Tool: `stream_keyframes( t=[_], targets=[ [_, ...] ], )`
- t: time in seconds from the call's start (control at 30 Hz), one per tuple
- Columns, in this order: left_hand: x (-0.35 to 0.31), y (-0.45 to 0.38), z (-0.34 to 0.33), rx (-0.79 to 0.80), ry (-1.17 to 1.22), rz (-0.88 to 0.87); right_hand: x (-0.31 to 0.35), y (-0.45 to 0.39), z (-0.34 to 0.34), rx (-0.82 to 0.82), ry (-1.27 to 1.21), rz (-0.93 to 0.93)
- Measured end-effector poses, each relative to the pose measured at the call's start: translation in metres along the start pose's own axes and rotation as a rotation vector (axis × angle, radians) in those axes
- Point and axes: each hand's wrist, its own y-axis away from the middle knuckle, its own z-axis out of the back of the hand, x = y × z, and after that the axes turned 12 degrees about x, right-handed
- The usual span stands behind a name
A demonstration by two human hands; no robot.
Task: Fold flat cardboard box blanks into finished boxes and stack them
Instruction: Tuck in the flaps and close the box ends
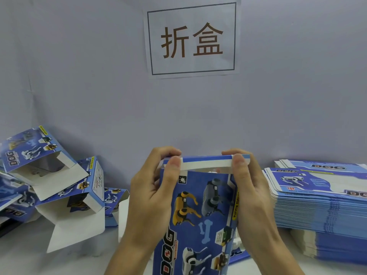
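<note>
A blue printed box [200, 211] with robot-dog pictures stands upright in front of me, its far end up. My left hand [153, 193] grips its left side, thumb on the white top flap [206, 165]. My right hand [252, 193] grips the right side, its thumb pressing the same flap near the right corner. The flap lies bent over the box's upper opening. The box's lower end runs out of view.
A tall stack of flat blue blanks [321, 207] sits at the right. Several folded boxes [59, 187] with open ends lie piled at the left. A grey wall [99, 86] with a paper sign [191, 39] stands close behind the white table [79, 261].
</note>
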Motion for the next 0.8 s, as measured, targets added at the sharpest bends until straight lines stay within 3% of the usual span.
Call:
stream_keyframes(
  t=[0.37, 0.8],
  targets=[
    [-0.003, -0.005, 0.001, -0.032, 0.048, 0.071, 0.002, -0.001, 0.009, 0.051, -0.121, -0.140],
    [0.002, -0.002, -0.012, -0.123, -0.035, -0.008, 0.008, -0.002, 0.003, 0.025, -0.076, -0.164]
  ],
)
